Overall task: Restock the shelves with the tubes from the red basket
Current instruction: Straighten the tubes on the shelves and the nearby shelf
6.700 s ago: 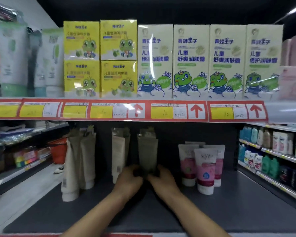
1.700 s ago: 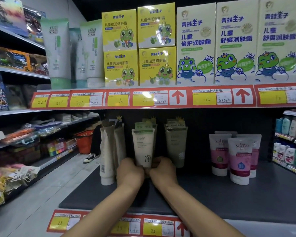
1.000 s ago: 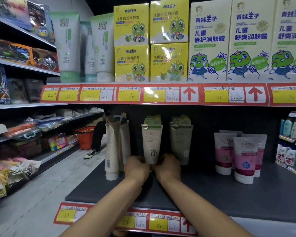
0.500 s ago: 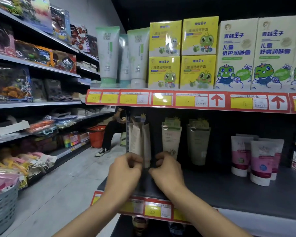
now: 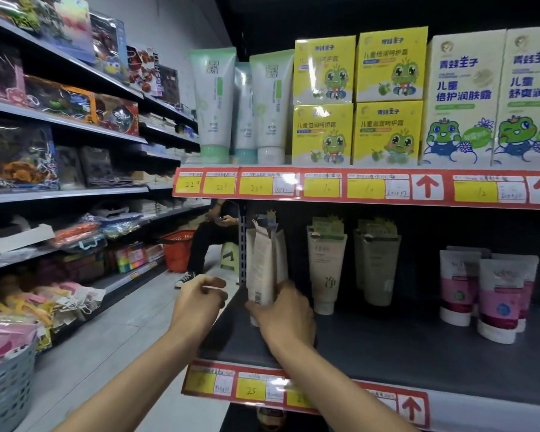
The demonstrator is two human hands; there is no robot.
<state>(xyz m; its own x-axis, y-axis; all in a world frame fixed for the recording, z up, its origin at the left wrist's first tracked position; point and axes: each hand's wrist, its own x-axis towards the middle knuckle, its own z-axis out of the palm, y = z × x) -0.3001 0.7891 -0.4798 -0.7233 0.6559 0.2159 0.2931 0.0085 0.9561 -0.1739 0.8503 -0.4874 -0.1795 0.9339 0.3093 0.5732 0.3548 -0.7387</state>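
On the dark middle shelf (image 5: pixel 402 347) stand rows of tubes. My right hand (image 5: pixel 282 313) grips the base of the cream tube (image 5: pixel 262 269) at the shelf's left end, which stands upright with more cream tubes behind it. My left hand (image 5: pixel 200 302) hovers just off the shelf's left edge, its fingers loosely curled and holding nothing. A pale tube with a green header (image 5: pixel 325 263) and an olive tube (image 5: pixel 379 266) stand to the right. The red basket (image 5: pixel 178 249) sits far down the aisle floor; its contents cannot be seen.
Pink-and-white tubes (image 5: pixel 496 300) stand at the shelf's right. Boxes and tall green-white tubes fill the upper shelf (image 5: pixel 325 185). A person (image 5: pixel 212 241) sits on a stool beside the basket. A grey basket (image 5: pixel 7 381) is at lower left, and toy shelves line the left side.
My hands have left the pale tube and parted. The right hand has taken hold of the cream tube at the left end, and the left hand has drifted left, off the shelf edge.
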